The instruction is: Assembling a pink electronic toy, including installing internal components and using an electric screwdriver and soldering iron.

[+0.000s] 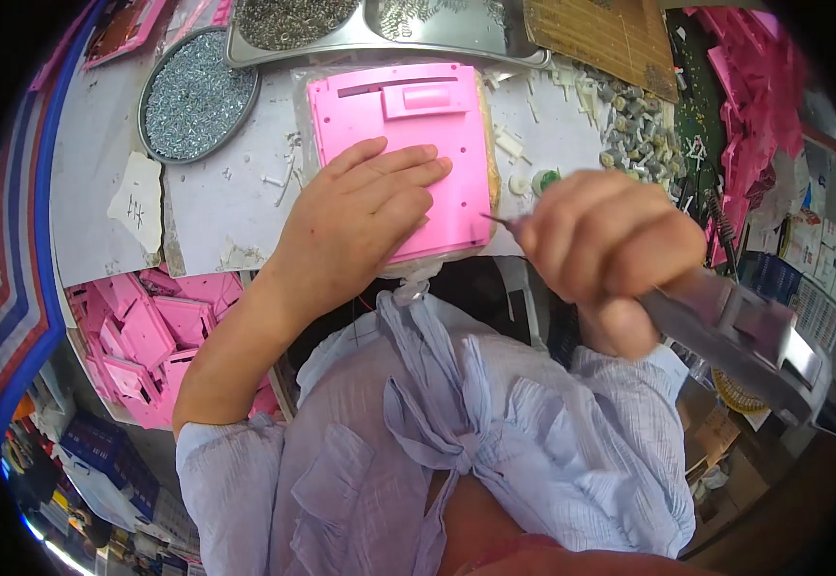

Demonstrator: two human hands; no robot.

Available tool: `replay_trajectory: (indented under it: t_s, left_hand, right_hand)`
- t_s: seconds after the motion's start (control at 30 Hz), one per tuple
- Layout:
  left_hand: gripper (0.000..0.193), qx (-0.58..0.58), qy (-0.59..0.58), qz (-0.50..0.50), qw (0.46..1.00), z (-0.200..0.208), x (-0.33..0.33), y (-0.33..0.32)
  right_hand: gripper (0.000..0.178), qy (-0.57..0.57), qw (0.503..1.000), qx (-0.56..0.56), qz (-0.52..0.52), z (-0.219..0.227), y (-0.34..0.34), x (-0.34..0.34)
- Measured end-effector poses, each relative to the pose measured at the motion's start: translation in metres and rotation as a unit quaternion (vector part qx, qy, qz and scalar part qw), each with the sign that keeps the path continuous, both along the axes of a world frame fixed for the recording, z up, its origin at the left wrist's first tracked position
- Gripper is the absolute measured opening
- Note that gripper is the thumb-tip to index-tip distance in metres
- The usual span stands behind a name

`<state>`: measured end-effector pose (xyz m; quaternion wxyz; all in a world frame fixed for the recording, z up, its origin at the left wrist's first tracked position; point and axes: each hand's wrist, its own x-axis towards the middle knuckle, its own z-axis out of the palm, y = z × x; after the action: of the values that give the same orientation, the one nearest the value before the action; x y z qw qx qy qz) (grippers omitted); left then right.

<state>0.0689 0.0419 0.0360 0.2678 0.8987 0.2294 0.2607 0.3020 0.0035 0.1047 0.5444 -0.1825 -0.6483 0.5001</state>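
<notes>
A flat pink plastic panel (447,173) with small holes and a raised block near its far end lies on a plastic-wrapped pad (495,163) at the table's near edge. My left hand (365,206) rests flat on the panel, fingers stretched across its middle. In my right hand (610,240) is a dark electric screwdriver (739,336), gripped with the fingers wrapped round it. Its thin bit points left and ends at or just above the panel's near right corner; whether it touches I cannot tell.
A round dish of small silver screws (202,96) stands at the back left, beside a metal tray (379,48) of springs. Small grey-and-white parts (639,134) lie right of the panel. Pink panels fill a box (154,336) at lower left; more pink parts (744,125) are stacked far right.
</notes>
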Motion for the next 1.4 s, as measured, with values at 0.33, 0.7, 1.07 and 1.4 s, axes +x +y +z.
replay_trajectory:
  t_s: [0.33,0.7,1.07,1.4]
  left_hand:
    - [0.013,-0.032,-0.028,0.002,0.999,-0.003,-0.002,0.0]
    - [0.01,-0.022,-0.016,0.002,1.0,-0.001,0.0,0.001]
    - [0.015,-0.051,-0.004,-0.016,0.999,0.001,-0.002,0.001]
    - [0.014,-0.09,-0.077,0.035,0.992,-0.011,-0.005,-0.007]
  right_hand:
    - [0.024,-0.03,0.999,-0.022,-0.008,-0.011,0.019,-0.017]
    - [0.025,-0.09,0.994,0.014,-0.055,-0.02,0.047,-0.016]
    - [0.025,0.01,0.998,-0.064,0.009,-0.032,0.117,-0.001]
    - [0.028,0.004,0.998,-0.061,-0.023,-0.015,0.109,-0.012]
